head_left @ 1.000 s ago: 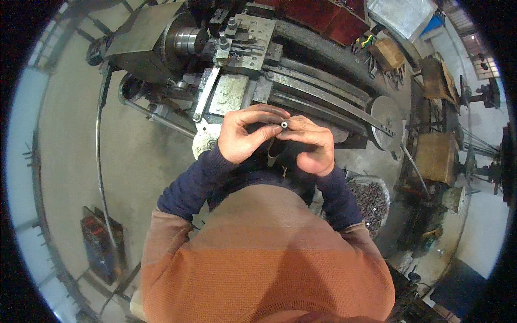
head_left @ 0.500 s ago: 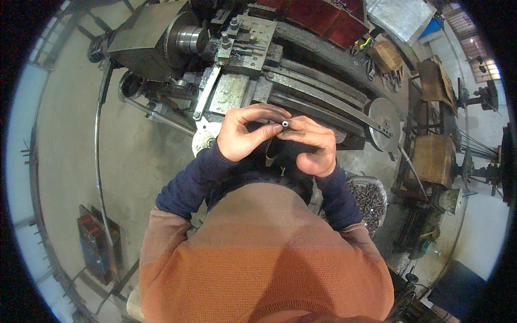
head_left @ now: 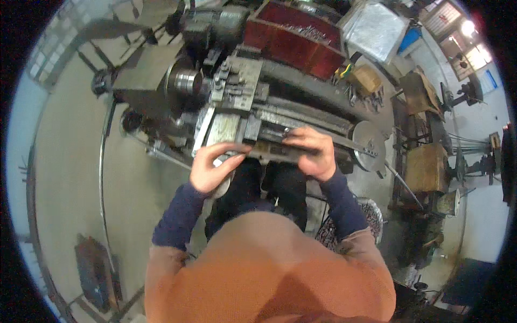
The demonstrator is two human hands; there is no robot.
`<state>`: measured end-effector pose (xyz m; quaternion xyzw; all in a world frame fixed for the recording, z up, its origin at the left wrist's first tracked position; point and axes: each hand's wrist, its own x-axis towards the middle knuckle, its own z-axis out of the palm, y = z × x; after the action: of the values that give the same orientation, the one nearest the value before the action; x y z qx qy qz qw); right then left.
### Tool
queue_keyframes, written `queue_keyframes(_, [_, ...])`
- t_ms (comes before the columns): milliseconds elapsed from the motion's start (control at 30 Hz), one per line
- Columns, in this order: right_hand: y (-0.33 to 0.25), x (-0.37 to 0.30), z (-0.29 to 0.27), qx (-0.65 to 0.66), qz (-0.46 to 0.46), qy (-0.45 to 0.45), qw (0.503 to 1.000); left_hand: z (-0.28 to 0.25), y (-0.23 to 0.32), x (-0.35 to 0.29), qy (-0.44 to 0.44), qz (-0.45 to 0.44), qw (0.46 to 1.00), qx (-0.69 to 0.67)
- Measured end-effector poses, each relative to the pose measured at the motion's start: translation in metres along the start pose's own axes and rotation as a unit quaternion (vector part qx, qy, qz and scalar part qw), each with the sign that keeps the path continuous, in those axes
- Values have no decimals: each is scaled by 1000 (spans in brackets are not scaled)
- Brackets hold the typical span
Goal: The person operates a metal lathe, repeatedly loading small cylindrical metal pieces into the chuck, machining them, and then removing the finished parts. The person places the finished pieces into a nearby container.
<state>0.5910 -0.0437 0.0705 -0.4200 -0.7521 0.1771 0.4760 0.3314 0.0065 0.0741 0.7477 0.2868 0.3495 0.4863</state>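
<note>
My left hand (head_left: 214, 168) is held over the front of a metal lathe, its thumb and fingers apart and nothing between them. To its right, my right hand (head_left: 315, 152) is closed, pinching a small metal tube (head_left: 287, 131) at the fingertips; motion blurs the piece. Beyond my hands are the lathe's tool post (head_left: 236, 81) and carriage (head_left: 226, 129). The bright round chuck (head_left: 188, 82) sits to the left of the tool post.
A red metal box (head_left: 293, 40) holding small shiny parts stands behind the lathe. Right of it are a small carton (head_left: 365, 79) and hand tools. A round wheel (head_left: 369, 145) is at the lathe's right end. By my right forearm stands a container (head_left: 378, 215) of small metal pieces.
My hands have parted. The left has let go of the small tube and moved left, while the right keeps the tube. The view has shifted, showing more of the red box.
</note>
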Motion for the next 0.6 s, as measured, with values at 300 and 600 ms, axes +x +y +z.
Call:
queue_keyframes(300, [80,153,-92,-369,-6,124,921,-47,-13,-35,141,-106,984,13])
queue_keyframes(600, [50,-67,-124,-266,151,126,944,-128,-133,-51,219,-124,950,185])
